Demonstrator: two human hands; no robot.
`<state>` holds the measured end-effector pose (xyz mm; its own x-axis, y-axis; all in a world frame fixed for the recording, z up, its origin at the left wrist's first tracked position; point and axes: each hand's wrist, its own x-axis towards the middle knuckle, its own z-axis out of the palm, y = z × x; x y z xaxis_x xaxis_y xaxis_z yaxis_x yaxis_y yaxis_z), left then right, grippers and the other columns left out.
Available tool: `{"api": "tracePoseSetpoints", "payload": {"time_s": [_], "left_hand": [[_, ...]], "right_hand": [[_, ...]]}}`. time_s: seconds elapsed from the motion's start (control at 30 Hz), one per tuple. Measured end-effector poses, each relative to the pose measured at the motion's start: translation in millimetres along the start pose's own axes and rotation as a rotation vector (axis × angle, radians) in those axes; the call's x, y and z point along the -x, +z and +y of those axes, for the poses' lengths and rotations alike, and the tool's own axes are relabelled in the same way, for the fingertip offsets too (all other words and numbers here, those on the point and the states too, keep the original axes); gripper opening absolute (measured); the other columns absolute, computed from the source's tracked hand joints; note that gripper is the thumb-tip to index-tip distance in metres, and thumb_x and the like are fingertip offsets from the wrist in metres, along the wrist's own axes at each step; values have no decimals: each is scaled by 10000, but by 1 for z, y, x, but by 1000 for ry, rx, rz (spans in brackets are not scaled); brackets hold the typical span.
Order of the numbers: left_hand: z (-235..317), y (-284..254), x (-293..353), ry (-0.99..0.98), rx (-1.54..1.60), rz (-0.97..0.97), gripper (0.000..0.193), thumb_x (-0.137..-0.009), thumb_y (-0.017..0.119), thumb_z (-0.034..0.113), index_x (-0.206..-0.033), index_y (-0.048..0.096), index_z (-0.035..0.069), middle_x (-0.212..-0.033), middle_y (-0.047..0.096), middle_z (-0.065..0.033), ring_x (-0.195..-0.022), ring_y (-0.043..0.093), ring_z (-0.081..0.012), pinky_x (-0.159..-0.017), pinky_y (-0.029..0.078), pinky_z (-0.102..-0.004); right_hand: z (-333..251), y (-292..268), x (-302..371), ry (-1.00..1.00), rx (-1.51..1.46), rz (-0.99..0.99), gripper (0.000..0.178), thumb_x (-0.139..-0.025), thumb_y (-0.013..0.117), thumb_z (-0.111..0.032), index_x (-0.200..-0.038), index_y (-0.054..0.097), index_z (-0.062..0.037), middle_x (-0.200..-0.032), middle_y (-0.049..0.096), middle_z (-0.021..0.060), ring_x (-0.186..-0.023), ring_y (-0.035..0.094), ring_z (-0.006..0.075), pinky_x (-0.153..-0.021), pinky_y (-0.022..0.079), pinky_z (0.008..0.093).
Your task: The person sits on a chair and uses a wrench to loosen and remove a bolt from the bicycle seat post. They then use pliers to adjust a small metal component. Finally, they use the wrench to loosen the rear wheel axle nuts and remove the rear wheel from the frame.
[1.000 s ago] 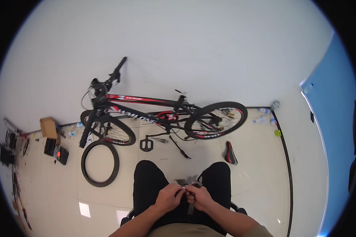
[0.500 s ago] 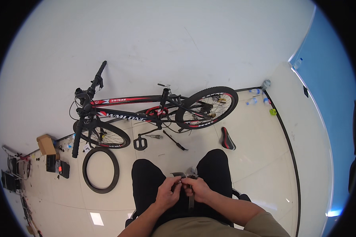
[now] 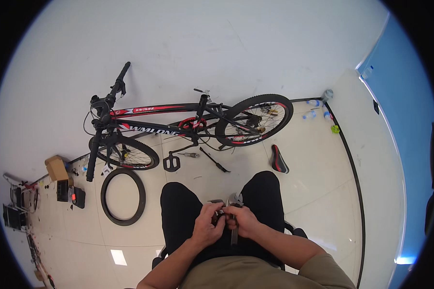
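Both of my hands meet over my lap, between my knees. My right hand [image 3: 244,221] is closed round a metal wrench [image 3: 234,236], whose flat handle sticks out below the fingers toward me. The pale wrench head lies by the fingertips, partly covered. My left hand [image 3: 209,225] pinches a small metal part [image 3: 221,212] against the wrench; fingers hide most of it, and its exact kind is unclear. Beyond my knees a black and red bicycle [image 3: 152,129] leans on the wall, its seat post bare. A black and red saddle [image 3: 278,160] lies on the floor.
Left of my knees lies a loose tyre [image 3: 105,202]. A kickstand-like black bar [image 3: 214,160] and a metal tool [image 3: 192,155] are under the bicycle. Farther left stand an open cardboard box [image 3: 57,168] and a black case [image 3: 78,197]. Plastic bottles [image 3: 309,114] lie near the right corner.
My hands stay together, with slight shifts of the left fingers and the wrench. The whole scene sits slightly higher in the picture, as the view has tilted.
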<state>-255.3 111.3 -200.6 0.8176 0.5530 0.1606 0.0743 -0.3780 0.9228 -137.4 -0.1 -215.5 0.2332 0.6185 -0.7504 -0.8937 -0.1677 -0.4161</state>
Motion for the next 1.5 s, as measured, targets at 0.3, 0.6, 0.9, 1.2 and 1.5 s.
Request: {"api": "tracePoseSetpoints", "payload": {"time_s": [0.3,0.6,0.9,1.2,1.5], "left_hand": [[-15,-1,2,118,-98,-14,230,-854,680,-57,-1061,624,28,-1005,575,-100,-757,572,-141,-607,482,-275],[-15,0,5,-7,-78,-18,210,-874,685,-27,-1070,660,43,-993,608,-145,-754,654,-223,-654,535,-318],[-8,-9,6,-35,-68,-23,284,-854,750,127,-1098,627,53,-983,616,-136,-854,639,-294,-695,533,-368],[-11,-7,9,47,-53,19,243,-865,704,86,-1098,634,74,-1068,594,-111,-882,645,-304,-759,548,-377],[-28,-4,5,159,-135,59,224,-860,740,143,-1051,648,73,-971,619,-110,-835,648,-290,-723,545,-376]], "right_hand": [[3,0,-1,12,-45,-42,182,-908,684,-181,-772,607,-87,-691,546,-7,-540,434,86,-485,315,268],[4,-6,-2,15,-44,-53,177,-906,680,-188,-774,594,-106,-675,521,-6,-532,419,96,-478,308,269],[7,3,0,-2,-40,-26,125,-915,650,-156,-821,605,-86,-689,547,8,-525,436,104,-476,329,278],[4,-1,-4,53,3,-16,155,-923,580,-190,-793,557,-110,-694,512,-18,-540,416,96,-478,314,254],[4,-11,-8,47,-1,-108,143,-941,576,-198,-826,574,-113,-717,507,-19,-562,414,95,-509,312,253]]}}
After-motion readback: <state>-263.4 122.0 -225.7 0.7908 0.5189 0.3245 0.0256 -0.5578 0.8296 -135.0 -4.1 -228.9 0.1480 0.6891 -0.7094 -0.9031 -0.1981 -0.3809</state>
